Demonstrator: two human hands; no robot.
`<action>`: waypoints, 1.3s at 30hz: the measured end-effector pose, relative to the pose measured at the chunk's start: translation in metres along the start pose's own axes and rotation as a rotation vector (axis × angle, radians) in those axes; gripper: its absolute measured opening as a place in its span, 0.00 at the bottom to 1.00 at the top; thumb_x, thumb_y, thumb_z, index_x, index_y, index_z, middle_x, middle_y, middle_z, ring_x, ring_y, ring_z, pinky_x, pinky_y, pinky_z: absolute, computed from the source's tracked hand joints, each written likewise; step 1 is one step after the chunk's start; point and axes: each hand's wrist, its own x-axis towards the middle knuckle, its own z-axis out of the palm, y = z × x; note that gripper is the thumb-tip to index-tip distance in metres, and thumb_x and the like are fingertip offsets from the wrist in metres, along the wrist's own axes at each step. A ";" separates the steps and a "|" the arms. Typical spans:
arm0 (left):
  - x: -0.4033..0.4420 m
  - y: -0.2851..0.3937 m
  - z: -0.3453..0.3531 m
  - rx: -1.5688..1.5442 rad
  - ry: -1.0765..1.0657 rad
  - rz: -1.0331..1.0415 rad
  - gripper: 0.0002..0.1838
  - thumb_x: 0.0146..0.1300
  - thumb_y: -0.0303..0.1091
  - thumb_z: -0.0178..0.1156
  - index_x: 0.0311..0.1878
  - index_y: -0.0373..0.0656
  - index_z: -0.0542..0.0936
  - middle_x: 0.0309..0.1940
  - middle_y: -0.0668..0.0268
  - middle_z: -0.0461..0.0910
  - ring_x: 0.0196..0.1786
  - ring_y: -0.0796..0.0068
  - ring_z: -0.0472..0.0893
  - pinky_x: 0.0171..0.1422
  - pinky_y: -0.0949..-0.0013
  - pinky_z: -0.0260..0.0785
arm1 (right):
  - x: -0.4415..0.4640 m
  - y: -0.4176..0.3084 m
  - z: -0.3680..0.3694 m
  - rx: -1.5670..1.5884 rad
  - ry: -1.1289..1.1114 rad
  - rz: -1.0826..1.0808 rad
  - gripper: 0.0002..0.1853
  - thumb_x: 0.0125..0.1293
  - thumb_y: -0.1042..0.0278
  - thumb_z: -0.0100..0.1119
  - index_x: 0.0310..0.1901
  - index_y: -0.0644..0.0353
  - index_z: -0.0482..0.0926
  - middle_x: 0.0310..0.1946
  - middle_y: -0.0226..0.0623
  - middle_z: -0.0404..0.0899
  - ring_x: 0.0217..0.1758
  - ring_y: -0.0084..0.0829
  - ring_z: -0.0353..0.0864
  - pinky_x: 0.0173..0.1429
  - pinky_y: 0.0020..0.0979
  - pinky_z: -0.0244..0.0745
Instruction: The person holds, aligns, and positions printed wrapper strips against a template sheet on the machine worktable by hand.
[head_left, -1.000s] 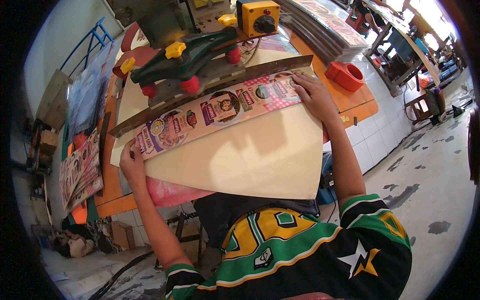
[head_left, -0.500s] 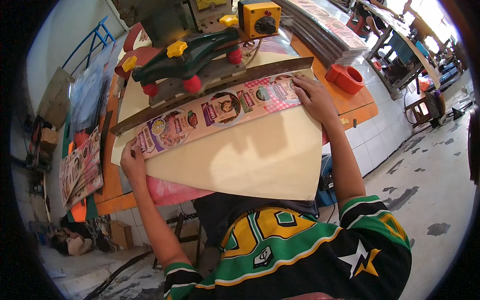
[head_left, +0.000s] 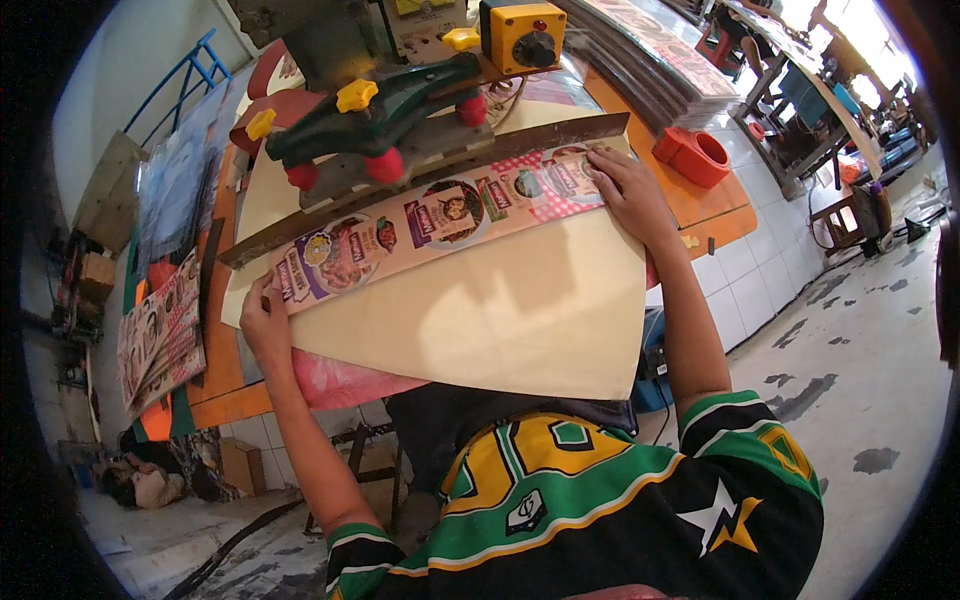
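Observation:
A long printed strip (head_left: 400, 232) with food pictures and lettering lies slantwise across a cream sheet (head_left: 480, 310). Its far edge runs along a dark metal bar (head_left: 450, 178) of a press-like machine. My left hand (head_left: 265, 325) is at the strip's left end, fingers bent around the edge there. At the opposite end my right hand (head_left: 630, 190) rests with fingers stretched flat on the strip. Above the bar sits the machine's dark green arm (head_left: 400, 115), with yellow knobs and red feet. I cannot tell whether the bar presses on the strip.
A yellow control box (head_left: 522, 38) with a black dial stands behind. The orange table (head_left: 725, 205) carries a red tape dispenser-like holder (head_left: 692, 157) at right. Stacked printed sheets (head_left: 650, 50) lie at the back right, more printed sheets (head_left: 160, 335) at left. Pink material (head_left: 345, 382) shows underneath.
Almost nothing differs. The view has shifted very slightly; both hands stay at the two ends of the strip, and the strip keeps its place along the bar.

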 end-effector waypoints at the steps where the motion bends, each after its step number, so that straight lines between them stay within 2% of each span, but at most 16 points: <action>1: 0.000 -0.001 0.000 0.001 0.002 0.000 0.17 0.73 0.35 0.57 0.59 0.39 0.85 0.41 0.48 0.86 0.36 0.59 0.83 0.45 0.58 0.75 | 0.000 -0.001 -0.001 0.001 0.001 -0.001 0.22 0.79 0.56 0.55 0.66 0.57 0.81 0.68 0.45 0.80 0.73 0.44 0.75 0.77 0.42 0.66; 10: 0.002 -0.001 0.001 0.018 -0.011 -0.013 0.17 0.73 0.35 0.57 0.59 0.39 0.86 0.40 0.49 0.86 0.37 0.59 0.83 0.46 0.58 0.75 | 0.000 0.000 -0.002 0.026 -0.017 -0.006 0.22 0.79 0.56 0.54 0.67 0.57 0.80 0.69 0.43 0.79 0.74 0.44 0.74 0.78 0.42 0.64; 12: 0.002 -0.002 0.002 -0.006 -0.002 -0.018 0.17 0.74 0.35 0.57 0.59 0.39 0.86 0.40 0.49 0.86 0.36 0.59 0.82 0.46 0.58 0.75 | 0.000 -0.004 -0.003 0.024 -0.013 0.001 0.22 0.78 0.57 0.53 0.66 0.59 0.81 0.68 0.44 0.79 0.75 0.44 0.73 0.78 0.45 0.64; 25: 0.003 -0.005 0.003 0.009 -0.001 -0.001 0.17 0.74 0.37 0.58 0.58 0.39 0.86 0.40 0.50 0.86 0.36 0.59 0.82 0.47 0.57 0.75 | 0.002 0.005 0.001 0.005 -0.046 -0.017 0.23 0.80 0.55 0.50 0.68 0.57 0.79 0.70 0.41 0.77 0.78 0.41 0.69 0.79 0.45 0.63; 39: 0.000 0.003 -0.001 0.019 0.008 -0.012 0.17 0.74 0.37 0.58 0.58 0.39 0.86 0.35 0.51 0.85 0.33 0.62 0.81 0.43 0.58 0.74 | 0.002 0.006 0.004 -0.003 -0.035 -0.024 0.23 0.81 0.54 0.49 0.68 0.57 0.79 0.71 0.42 0.77 0.77 0.42 0.70 0.79 0.44 0.62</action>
